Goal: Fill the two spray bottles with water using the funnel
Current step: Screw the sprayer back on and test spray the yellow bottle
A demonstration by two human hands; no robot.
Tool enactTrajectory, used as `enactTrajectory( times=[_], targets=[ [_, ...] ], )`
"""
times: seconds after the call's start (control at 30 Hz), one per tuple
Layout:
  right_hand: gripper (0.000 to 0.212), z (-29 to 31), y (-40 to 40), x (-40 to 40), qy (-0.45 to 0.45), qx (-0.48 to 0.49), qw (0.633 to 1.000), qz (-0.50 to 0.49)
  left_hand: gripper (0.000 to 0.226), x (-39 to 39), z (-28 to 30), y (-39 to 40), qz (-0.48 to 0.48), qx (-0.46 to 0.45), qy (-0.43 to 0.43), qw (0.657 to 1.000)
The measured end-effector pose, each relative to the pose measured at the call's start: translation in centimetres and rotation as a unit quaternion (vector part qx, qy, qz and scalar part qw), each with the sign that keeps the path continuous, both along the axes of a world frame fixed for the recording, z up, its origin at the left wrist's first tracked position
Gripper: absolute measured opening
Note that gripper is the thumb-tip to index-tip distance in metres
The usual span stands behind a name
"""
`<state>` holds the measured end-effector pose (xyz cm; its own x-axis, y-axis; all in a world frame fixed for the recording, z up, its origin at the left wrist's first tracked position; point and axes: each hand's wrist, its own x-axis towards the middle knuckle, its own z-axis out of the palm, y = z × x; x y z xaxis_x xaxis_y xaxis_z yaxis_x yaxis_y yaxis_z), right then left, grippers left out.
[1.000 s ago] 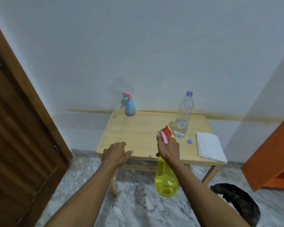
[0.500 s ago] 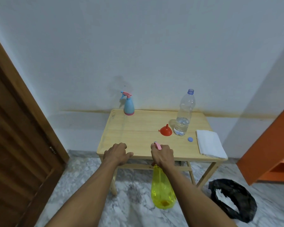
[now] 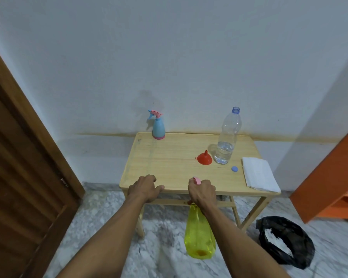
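Landmark = small light-wood table (image 3: pixel 169 157). Right hand (image 3: pixel 202 192) is clamped round the pink spray head of the translucent yellow plastic spray bottle (image 3: pixel 199 233), which hangs below the table's front edge, prob. carried by the neck for setting down. Left hand (image 3: pixel 147 188), fingers loosely curled w/ nothing in them, rests at the front edge. Red plastic funnel (image 3: pixel 205 157) sits mouth-down on the table, touching nothing, just beside the uncapped clear plastic water bottle (image 3: pixel 227 137). Blue plastic spray bottle w/ pink trigger (image 3: pixel 158 126) stands at the back edge.

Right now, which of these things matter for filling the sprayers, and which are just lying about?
For the job: yellow spray bottle held by the right hand; blue spray bottle; red funnel; water bottle; its cap.

Lying about: white cloth; black bag; wooden door.
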<state>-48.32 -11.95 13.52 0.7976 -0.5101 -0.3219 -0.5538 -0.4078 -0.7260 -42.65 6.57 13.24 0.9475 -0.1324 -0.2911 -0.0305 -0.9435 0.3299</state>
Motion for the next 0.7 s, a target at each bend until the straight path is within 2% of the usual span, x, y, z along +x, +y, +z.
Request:
enactTrajectory(
  times=[0.7],
  targets=[
    [0.039,-0.6,4.2,1.5,-0.018,0.039,0.994,0.104,0.06,0.5,-1.2,6.1,0.088,-0.022,-0.007,0.996]
  ],
)
